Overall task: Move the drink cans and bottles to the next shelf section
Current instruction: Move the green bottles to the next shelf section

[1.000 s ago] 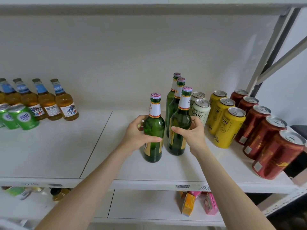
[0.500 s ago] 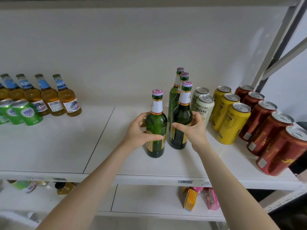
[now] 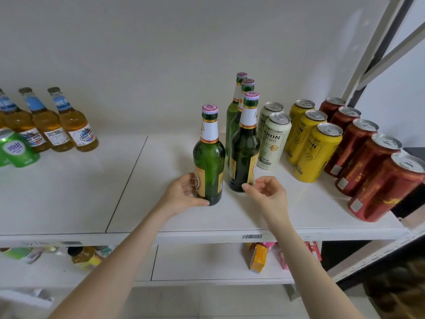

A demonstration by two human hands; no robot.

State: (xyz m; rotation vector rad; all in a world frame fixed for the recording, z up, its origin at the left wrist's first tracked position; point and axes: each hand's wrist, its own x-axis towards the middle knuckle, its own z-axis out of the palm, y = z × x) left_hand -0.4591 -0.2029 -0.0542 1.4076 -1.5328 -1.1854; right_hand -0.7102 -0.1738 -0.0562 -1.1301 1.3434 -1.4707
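Note:
Four green beer bottles stand upright on the right shelf section (image 3: pixel 230 217). My left hand (image 3: pixel 182 195) grips the base of the nearest green bottle (image 3: pixel 209 157), which stands apart to the left of the others. My right hand (image 3: pixel 268 192) hovers loosely curled just in front of the second green bottle (image 3: pixel 243 157), holding nothing. Two more green bottles (image 3: pixel 234 111) stand in a row behind it. To the right stand white cans (image 3: pixel 272 139), yellow cans (image 3: pixel 315 150) and several red cans (image 3: pixel 377 180).
The left shelf section (image 3: pixel 69 192) holds amber bottles (image 3: pixel 78 125) with blue necks and green cans (image 3: pixel 16 148) at its far left. A seam divides the two sections. Grey frame posts (image 3: pixel 372 47) rise at the right. A lower shelf holds small cartons (image 3: pixel 258 257).
My right hand has let go of the second green bottle and pulled back toward me. My left hand slid down to the base of the nearest bottle. The view has moved closer.

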